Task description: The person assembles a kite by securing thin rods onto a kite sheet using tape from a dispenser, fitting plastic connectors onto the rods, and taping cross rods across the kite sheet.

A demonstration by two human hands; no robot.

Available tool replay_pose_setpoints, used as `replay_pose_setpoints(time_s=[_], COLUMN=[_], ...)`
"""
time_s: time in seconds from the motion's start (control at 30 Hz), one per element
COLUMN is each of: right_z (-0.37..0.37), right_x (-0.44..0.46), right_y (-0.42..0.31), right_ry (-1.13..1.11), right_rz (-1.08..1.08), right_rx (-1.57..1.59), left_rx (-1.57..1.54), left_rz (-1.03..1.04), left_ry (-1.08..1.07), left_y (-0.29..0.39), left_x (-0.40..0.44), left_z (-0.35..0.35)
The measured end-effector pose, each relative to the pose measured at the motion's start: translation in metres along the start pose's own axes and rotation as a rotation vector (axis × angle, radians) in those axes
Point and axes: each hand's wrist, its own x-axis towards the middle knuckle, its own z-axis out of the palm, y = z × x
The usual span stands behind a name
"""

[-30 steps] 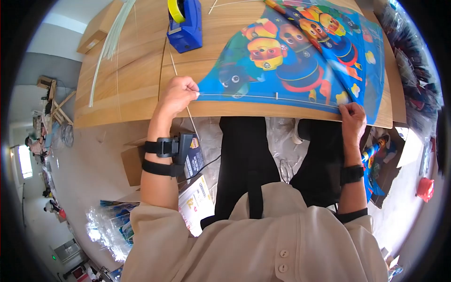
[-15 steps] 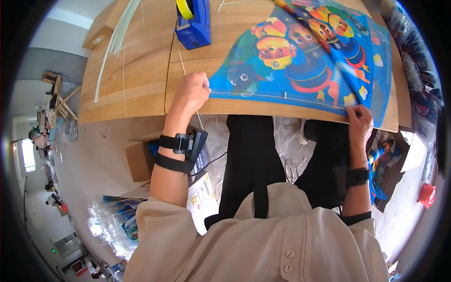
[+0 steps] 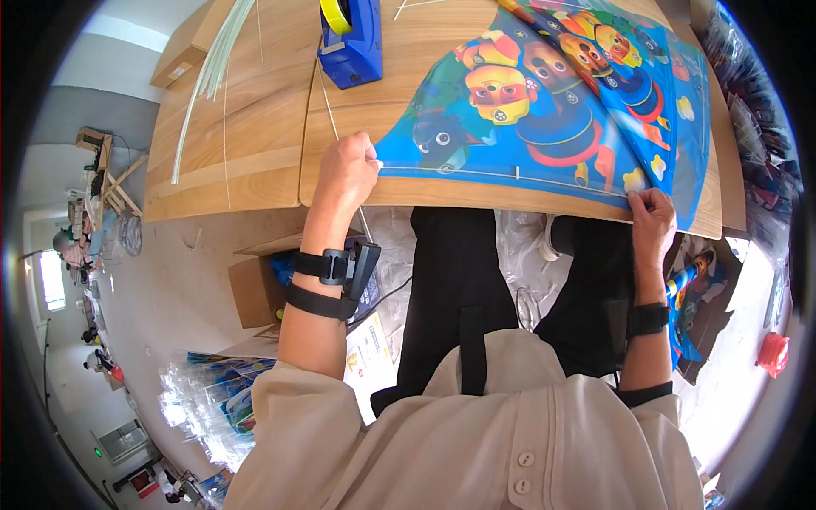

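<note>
A blue kite sail (image 3: 476, 153) printed with cartoon dogs lies on the table, folded over itself toward the right. Along its near edge runs a thin white rod (image 3: 561, 184) with a small white fitting near the middle. My left hand (image 3: 348, 170) is closed in a pinch at the sail's left corner. At the right end of that edge, my right hand (image 3: 652, 212) pinches the sail between thumb and fingers. Another thin rod (image 3: 329, 106) passes behind my left hand and shows again below the table edge.
A blue tape dispenser (image 3: 353, 55) with yellow tape stands at the back. Several pale rods (image 3: 208, 76) lie on the wooden table (image 3: 272, 161) at left. Cardboard boxes (image 3: 255, 293) and plastic-wrapped packs (image 3: 212, 404) are on the floor; wrapped packs line the right side.
My left forearm has shifted slightly to the right, with the hand still at the sail's corner. My right hand and the sail look nearly unchanged.
</note>
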Motion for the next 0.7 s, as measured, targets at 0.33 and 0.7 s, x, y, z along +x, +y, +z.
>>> replay_pose_setpoints(time_s=[0.33,0.7], right_z=[0.001,0.002], right_x=[0.0,0.001], right_y=[0.001,0.001], right_ry=[0.006,0.021], right_rz=[-0.022,-0.022], right_rx=[-0.004,-0.058], left_rx=[-0.315,-0.126], left_rz=[-0.25,-0.284], left_ry=[0.036,-0.01], left_y=[-0.032,-0.022], left_x=[0.002,0.009], left_z=[0.005,-0.005])
